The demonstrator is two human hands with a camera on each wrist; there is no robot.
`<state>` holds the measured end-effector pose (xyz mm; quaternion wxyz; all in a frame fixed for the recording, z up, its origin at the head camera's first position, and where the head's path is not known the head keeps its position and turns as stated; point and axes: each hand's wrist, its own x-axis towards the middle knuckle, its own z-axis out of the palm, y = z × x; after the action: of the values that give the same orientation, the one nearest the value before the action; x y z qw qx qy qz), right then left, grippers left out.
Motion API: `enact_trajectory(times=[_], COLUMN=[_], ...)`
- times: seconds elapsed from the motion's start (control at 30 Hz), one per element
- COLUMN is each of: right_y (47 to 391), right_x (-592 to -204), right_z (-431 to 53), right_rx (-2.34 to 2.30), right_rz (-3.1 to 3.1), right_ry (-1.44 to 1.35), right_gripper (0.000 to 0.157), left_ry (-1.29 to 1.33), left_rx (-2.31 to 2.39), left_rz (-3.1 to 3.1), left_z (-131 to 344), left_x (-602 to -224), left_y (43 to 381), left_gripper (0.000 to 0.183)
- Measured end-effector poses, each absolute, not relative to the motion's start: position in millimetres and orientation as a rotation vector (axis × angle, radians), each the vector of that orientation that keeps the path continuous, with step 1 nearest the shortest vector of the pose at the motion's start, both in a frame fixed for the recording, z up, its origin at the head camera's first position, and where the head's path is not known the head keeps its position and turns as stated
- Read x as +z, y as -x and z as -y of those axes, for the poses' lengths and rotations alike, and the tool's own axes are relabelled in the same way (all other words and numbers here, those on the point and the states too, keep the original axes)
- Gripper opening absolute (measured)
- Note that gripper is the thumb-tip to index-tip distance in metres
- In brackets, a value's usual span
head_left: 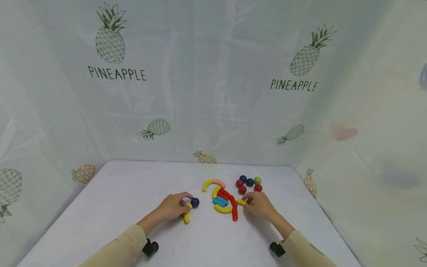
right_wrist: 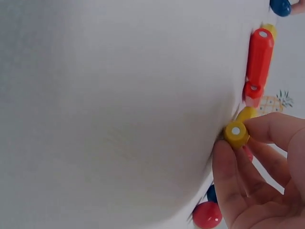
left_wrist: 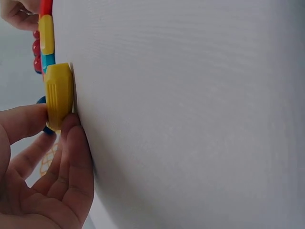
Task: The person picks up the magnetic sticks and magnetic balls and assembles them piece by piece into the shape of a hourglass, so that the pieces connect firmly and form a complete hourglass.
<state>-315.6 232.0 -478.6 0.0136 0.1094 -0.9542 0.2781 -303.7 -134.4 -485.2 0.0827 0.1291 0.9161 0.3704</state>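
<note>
My left hand (head_left: 171, 205) pinches a yellow curved toy stick (left_wrist: 59, 93) between thumb and fingers, low over the white table. A dark blue ball (head_left: 195, 202) sits at the far end of that stick, right by the fingertips. On the other side, my right hand (head_left: 260, 206) holds a second yellow curved stick (right_wrist: 236, 134) by thumb and fingers. A pale round disc shows on its end in the right wrist view. Its far end points toward the red sticks (head_left: 235, 213), which stand end to end beside a yellow curved stick (head_left: 223, 209) and short light blue sticks (head_left: 220, 201).
Behind the middle group lie a yellow curved stick (head_left: 207, 185) and a peach one (head_left: 218, 183), end to end. Several red and dark blue balls and a green ball (head_left: 257, 180) are gathered at the back right. A pineapple-print curtain (head_left: 200, 92) hangs around the table (head_left: 140, 178).
</note>
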Motion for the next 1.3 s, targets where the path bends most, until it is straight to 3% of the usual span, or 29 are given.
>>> enact_trajectory(times=[0.27,0.6,1.3], right_y=[320,322,336], right_x=[-466,-456,-468], right_z=[-230,-189,-123], right_rx=[0.868,0.933,0.941], right_rz=[2.891,2.843,2.859], right_ry=[-0.437,-0.661,-0.825], right_gripper=[0.022,0.022,0.023], left_ry=[-0.368,-0.357,-0.322], left_rx=[1.097,1.101,1.084], left_rz=[-2.761,-2.776,-2.776], left_z=[132,132,132], left_x=[-484,-482,-482], left_y=[302,299,299], left_gripper=[0.037,0.036,0.035])
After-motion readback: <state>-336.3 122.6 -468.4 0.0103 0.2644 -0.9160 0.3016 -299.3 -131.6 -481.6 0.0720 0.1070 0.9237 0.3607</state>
